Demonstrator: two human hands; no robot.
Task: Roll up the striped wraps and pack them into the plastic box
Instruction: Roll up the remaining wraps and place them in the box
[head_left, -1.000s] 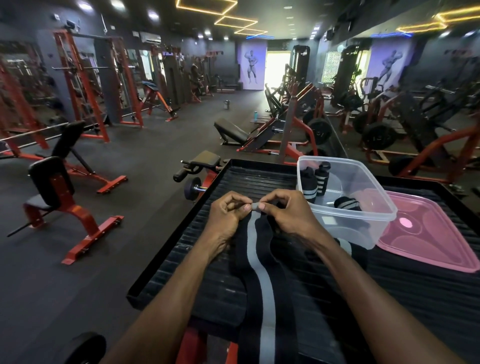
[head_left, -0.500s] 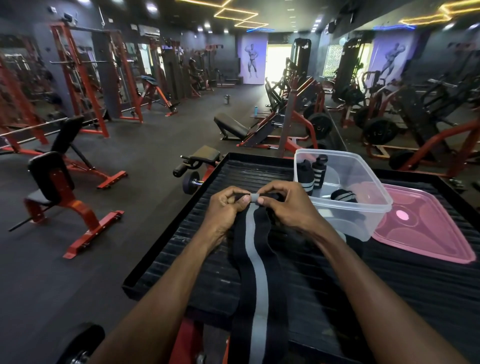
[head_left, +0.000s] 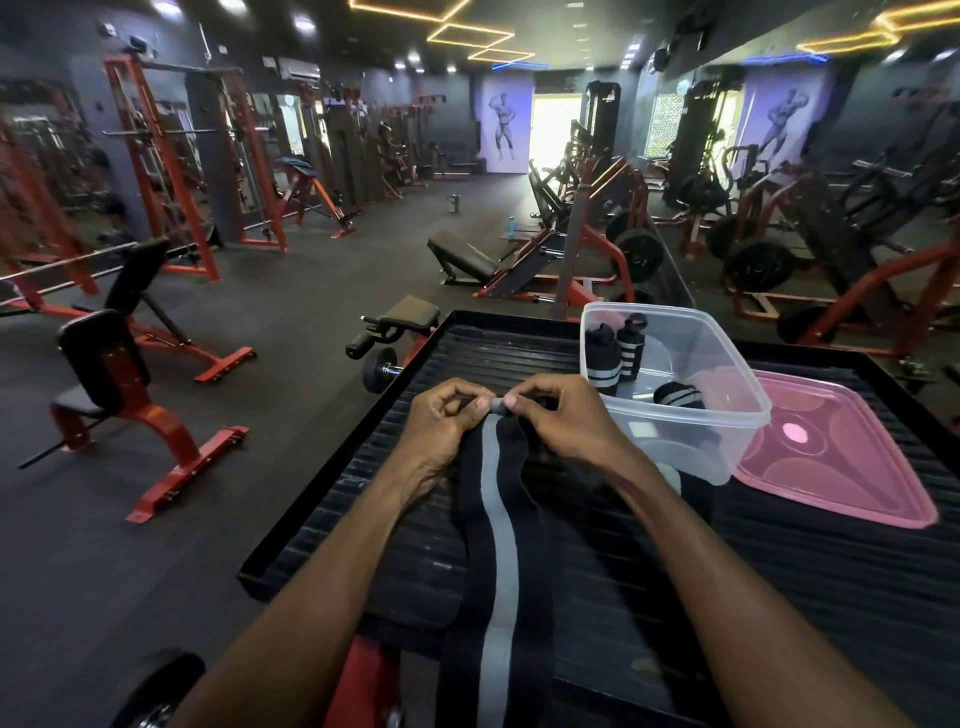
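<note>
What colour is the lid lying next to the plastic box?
Translucent pink; the lid shows best in the head view, the only one.

No writing, brand, number or sign can be read anywhere in the view. The two wall posters (head_left: 503, 124) carry only pictures of posing figures, with no letters that can be made out, and the clear plastic box (head_left: 675, 395) bears no readable label.

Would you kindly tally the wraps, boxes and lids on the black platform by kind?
Rolled wraps in the clear box: 3
Unrolled wrap held by both hands: 1
Clear plastic box: 1
Pink lid: 1
Total: 6
</note>
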